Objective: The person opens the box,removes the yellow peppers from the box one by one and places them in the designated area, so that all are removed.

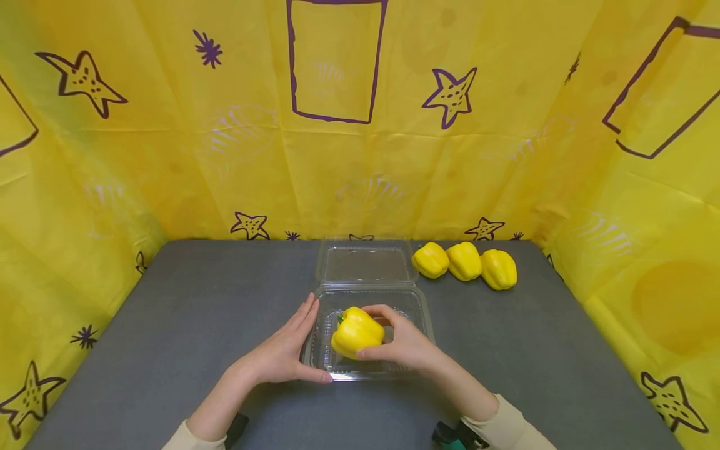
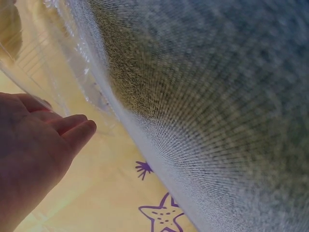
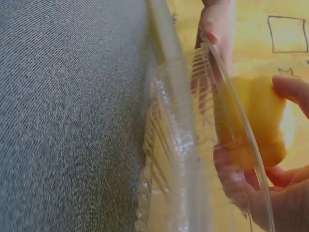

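A clear plastic clamshell container (image 1: 423,312) lies with its lid (image 1: 365,265) folded back, away from me. Over its base my right hand (image 1: 402,340) grips a yellow bell pepper (image 1: 355,334) between thumb and fingers, its green stem pointing left. In the right wrist view the pepper (image 3: 260,121) shows partly through the clear wall. My left hand (image 1: 284,350) rests against the container's left side, fingers straight, thumb at the front left corner. The left wrist view shows that hand (image 2: 43,140) with its fingertips at the clear plastic.
Three more yellow bell peppers (image 1: 464,261) lie in a row at the back right, beside the lid. The grey table (image 1: 225,300) is enclosed by a yellow curtain (image 1: 349,162) with purple drawings at the back and sides.
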{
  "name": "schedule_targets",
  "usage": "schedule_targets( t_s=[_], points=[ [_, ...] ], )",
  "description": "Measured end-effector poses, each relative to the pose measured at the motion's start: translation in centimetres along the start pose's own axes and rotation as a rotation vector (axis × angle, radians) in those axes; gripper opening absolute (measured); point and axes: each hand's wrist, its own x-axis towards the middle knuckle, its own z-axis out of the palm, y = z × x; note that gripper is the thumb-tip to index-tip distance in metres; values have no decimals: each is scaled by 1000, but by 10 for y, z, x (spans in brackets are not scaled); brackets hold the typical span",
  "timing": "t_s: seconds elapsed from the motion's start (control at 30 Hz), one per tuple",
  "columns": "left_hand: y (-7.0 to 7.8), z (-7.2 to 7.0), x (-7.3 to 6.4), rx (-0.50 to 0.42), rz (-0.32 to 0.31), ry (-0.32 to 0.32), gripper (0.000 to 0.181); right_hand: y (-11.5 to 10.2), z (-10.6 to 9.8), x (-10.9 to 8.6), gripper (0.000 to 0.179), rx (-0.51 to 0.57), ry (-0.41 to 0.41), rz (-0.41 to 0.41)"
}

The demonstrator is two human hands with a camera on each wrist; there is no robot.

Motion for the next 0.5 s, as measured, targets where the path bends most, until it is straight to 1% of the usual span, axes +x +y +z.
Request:
schedule_targets(
  t_s=[0.23, 0.5],
  points=[
    [0, 0, -1, -1, 7, 4, 135, 1, -11, -8, 70, 78, 15, 16],
    [1, 1, -1, -1, 5, -2, 136, -3, -27, -21, 70, 113, 53, 44]
  ],
)
